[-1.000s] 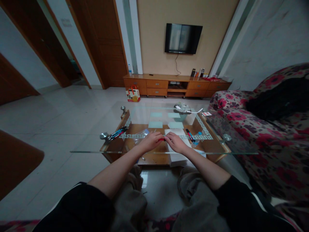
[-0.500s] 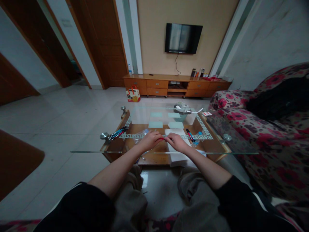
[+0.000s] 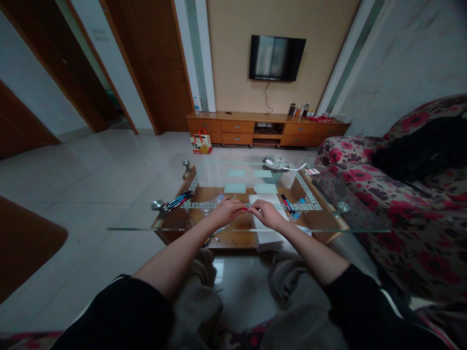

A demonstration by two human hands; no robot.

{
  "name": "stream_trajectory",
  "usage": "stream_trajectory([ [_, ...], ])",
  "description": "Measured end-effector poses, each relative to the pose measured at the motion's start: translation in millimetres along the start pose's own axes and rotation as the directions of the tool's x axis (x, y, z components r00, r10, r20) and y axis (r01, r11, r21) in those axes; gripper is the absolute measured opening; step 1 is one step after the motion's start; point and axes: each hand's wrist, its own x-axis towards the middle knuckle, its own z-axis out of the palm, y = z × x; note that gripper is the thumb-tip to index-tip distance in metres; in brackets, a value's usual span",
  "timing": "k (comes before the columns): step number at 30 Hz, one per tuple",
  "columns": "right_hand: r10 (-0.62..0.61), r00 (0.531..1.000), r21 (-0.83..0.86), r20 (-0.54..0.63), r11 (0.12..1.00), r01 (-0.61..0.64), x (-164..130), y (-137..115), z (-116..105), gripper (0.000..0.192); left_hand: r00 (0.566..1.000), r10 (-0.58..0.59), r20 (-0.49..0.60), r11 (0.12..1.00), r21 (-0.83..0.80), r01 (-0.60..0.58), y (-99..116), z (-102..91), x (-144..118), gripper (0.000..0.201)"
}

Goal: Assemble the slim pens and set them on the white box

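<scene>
Lower centre of frame: the person's trousered knees (image 3: pixel 200 287) sit just short of the surface (image 3: pixel 138 229), a glass-topped table, so that both forearms extend over its front edge.

Centre of frame: the left hand (image 3: pixel 228 211) and right hand (image 3: pixel 267 214) are close together above the glass, with the red item (image 3: pixel 243 209), slim and pen-like, between them. Left grip: closed about it, a short red portion exposed. Right grip: narrow, fingertips pinched at the other end; the exact part pinched is too small to tell. Holding from both ends presumably keeps so slim an item steady.

Just beside the left hand: clear plastic (image 3: pixel 209 206); whether upon or below the glass cannot be told. Below the right hand: a white stack (image 3: pixel 268 238), seen partly through the glass, apparently on the shelf underneath.

Left of centre: a pen bundle (image 3: pixel 177 201), laid roughly parallel beside a round metal fitting (image 3: pixel 157 205), probably to keep it together. Right of centre: a smaller pen group (image 3: pixel 288 204), kept apart; reason not evident.

Upper centre, beyond: a wooden cabinet (image 3: pixel 237 129), with a wall-mounted television (image 3: pixel 277 58) above.
</scene>
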Motion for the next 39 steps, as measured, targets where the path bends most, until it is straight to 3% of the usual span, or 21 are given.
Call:
stream_trajectory([
  [15,-0.063,0.995,-0.013,-0.075,0.998,0.062,-1,9,3,0.028,1.000,0.004,-0.020,1.000,0.000,-0.004,-3,5.0,-1,0.027],
  [30,-0.050,0.988,0.056,-0.143,0.997,0.059,-2,15,5,0.008,1.000,-0.014,-0.011,0.999,-0.037,0.013,-3,5.3,-1,0.034],
  [39,-0.024,0.991,0.116,-0.129,0.993,0.039,-5,11,5,0.010,0.999,-0.027,-0.019,0.995,-0.097,0.025,-5,8.0,-3,0.032],
])
